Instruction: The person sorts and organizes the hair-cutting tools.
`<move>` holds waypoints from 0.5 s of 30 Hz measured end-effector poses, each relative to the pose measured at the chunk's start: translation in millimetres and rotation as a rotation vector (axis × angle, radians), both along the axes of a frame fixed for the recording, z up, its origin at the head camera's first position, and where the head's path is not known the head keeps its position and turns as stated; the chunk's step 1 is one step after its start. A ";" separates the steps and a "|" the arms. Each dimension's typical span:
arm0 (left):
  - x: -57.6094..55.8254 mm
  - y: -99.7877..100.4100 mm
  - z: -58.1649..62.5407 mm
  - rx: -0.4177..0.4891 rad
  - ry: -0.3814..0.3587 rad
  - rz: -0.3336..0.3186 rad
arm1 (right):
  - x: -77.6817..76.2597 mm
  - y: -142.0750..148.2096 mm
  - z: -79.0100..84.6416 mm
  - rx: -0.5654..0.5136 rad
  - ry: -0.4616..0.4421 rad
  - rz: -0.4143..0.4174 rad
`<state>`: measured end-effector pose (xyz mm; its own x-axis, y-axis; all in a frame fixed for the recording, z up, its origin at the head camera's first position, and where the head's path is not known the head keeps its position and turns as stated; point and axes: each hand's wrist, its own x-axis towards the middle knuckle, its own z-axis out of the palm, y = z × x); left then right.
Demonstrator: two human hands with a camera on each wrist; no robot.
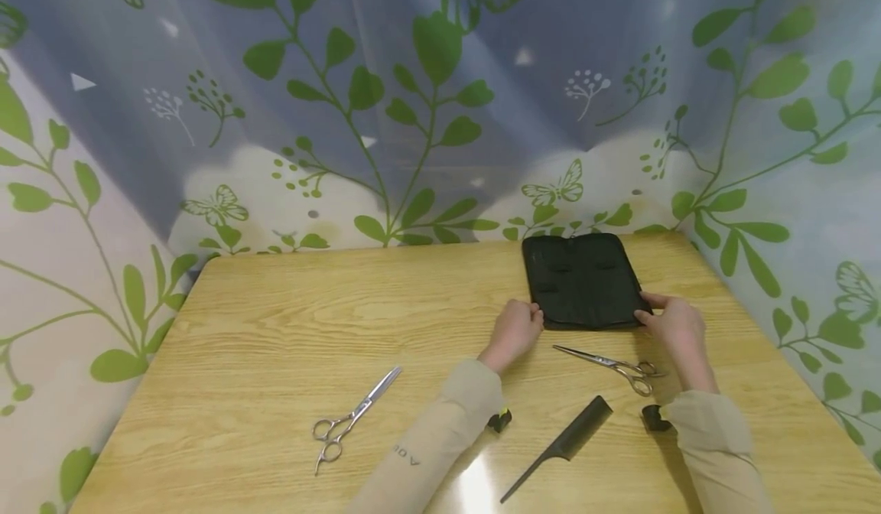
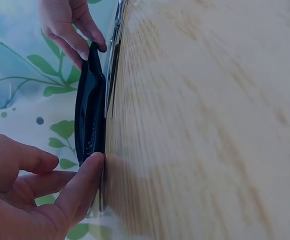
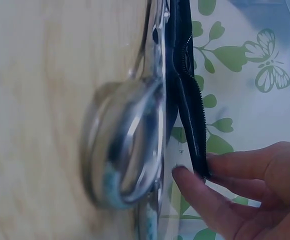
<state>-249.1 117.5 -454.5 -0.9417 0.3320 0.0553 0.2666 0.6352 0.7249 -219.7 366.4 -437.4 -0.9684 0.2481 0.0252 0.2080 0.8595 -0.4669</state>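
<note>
A black zippered case [image 1: 585, 281] lies spread flat near the back right of the table, its inner side facing up. My left hand [image 1: 516, 332] holds its near left corner with the fingertips, seen close in the left wrist view. At the near right corner, my right hand [image 1: 677, 334] pinches the edge between thumb and fingers; in the right wrist view that edge of the case [image 3: 192, 120] is raised off the table. Silver scissors [image 1: 612, 365] lie just in front of the case, their finger rings [image 3: 130, 145] large in the right wrist view.
Silver thinning-type shears [image 1: 354, 420] lie at the left of the wooden table [image 1: 289, 307]. A black tail comb [image 1: 567, 437] lies between the forearms. Small dark objects, perhaps wrist straps [image 1: 655, 419], show beside each sleeve. A leaf-patterned curtain [image 1: 440, 116] hangs behind the table.
</note>
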 end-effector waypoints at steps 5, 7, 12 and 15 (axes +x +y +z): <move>2.3 -2.6 -0.4 -0.013 -0.002 0.004 | 0.2 -0.7 -0.3 -0.001 -0.022 0.003; 3.4 -3.8 0.3 -0.015 -0.011 0.006 | 0.1 -1.0 -0.5 0.002 -0.032 0.011; 5.5 -6.4 2.1 -0.015 -0.030 0.016 | 0.2 -2.3 -0.6 0.010 -0.046 0.033; 5.7 -7.5 1.6 -0.020 -0.034 0.023 | 0.7 -3.3 -0.3 0.011 -0.052 0.042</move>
